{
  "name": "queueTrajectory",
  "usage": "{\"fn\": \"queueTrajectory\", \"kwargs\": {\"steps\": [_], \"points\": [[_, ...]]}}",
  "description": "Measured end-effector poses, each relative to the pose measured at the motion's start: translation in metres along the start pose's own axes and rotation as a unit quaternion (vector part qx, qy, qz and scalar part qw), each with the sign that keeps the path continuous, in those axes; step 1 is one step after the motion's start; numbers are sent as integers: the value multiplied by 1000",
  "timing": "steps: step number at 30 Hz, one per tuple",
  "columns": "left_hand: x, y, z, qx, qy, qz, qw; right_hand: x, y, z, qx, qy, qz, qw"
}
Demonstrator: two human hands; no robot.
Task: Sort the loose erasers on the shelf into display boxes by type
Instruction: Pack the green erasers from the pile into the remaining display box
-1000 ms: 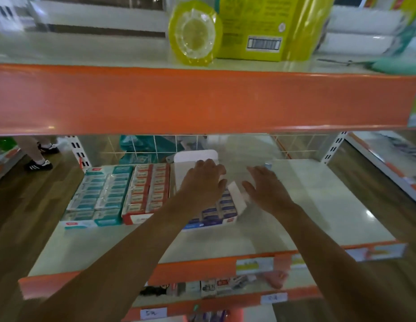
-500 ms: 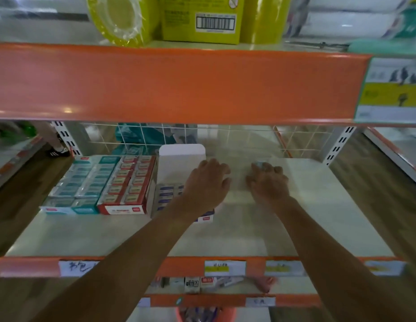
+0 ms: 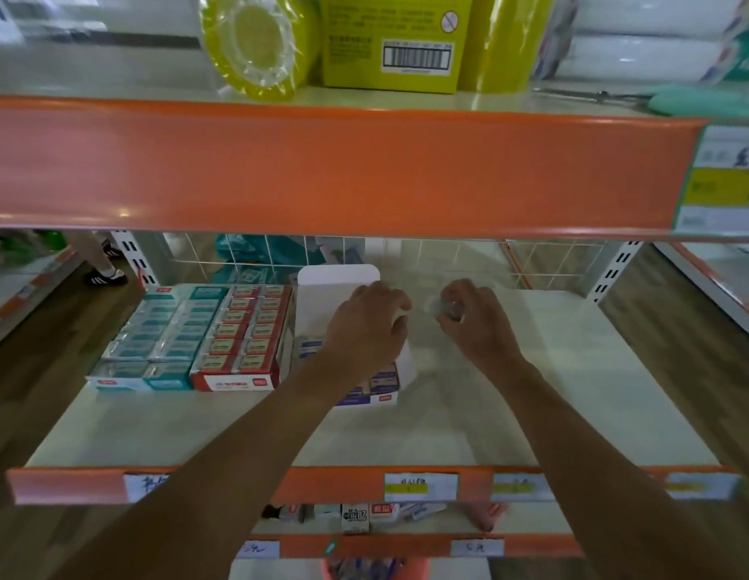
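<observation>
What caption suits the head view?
Left hand over purple-and-white cardboard display box; right hand pinching small pale eraser.

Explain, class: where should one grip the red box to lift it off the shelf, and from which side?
Grip the red box by its short front wall, probably from the front. The teal box sits against one long side, the white box close by the other, so only the front end looks free.

Shop: orange-edged shelves (image 3: 343, 169) with price labels (image 3: 420, 487), boxed erasers (image 3: 238, 341), barcoded stock (image 3: 416, 56).
</observation>
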State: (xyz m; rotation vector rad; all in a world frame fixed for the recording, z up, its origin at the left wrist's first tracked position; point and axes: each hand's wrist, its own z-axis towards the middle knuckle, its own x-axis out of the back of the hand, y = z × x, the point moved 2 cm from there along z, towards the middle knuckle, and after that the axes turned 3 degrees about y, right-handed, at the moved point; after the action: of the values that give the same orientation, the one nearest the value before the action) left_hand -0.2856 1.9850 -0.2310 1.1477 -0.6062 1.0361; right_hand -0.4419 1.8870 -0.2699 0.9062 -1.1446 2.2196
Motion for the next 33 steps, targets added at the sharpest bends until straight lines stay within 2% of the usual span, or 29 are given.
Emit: {"fn": "queueTrajectory", "kwargs": {"steps": [3, 10, 15, 21, 28, 33], "points": [[11, -13, -3, 1, 13, -1, 1000, 4, -29, 0, 26, 5, 48, 998], [45, -55, -19, 15, 50, 2, 999, -11, -95, -3, 93, 20, 83, 992], [69, -90, -34, 37, 64, -19, 997, -32, -135, -7, 37, 8, 139, 990], [91, -122, -53, 22, 85, -29, 996, -62, -169, -13, 1, -38, 142, 989], [108, -145, -68, -13, 72, -55, 996, -84, -202, -15, 5, -62, 116, 991], [119, -163, -76, -12, 63, -32, 997, -95, -221, -17, -8, -76, 119, 990]]}}
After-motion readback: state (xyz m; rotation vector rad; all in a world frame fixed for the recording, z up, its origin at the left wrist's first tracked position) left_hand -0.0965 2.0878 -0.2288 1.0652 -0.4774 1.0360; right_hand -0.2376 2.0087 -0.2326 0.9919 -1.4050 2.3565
